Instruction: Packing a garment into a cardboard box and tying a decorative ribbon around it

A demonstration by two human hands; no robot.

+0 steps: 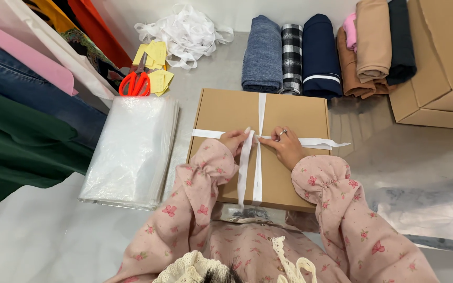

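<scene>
Ribbon (258, 112), white, crossing over the brown cardboard box (221, 112) at its middle, right between both sets of fingers. Left hand (234, 140) pinching a loose strand of it, fingers closed on the band, that tail hanging down toward the pink flowered sleeves (200, 183). Right hand (286, 145) pressing down beside the crossing, fingers bent and gripping the sideways strand. Lying around on the table (38, 236): stack of clear plastic bags (132, 147), orange scissors (135, 83), folded clothes (315, 52) behind the box.
</scene>
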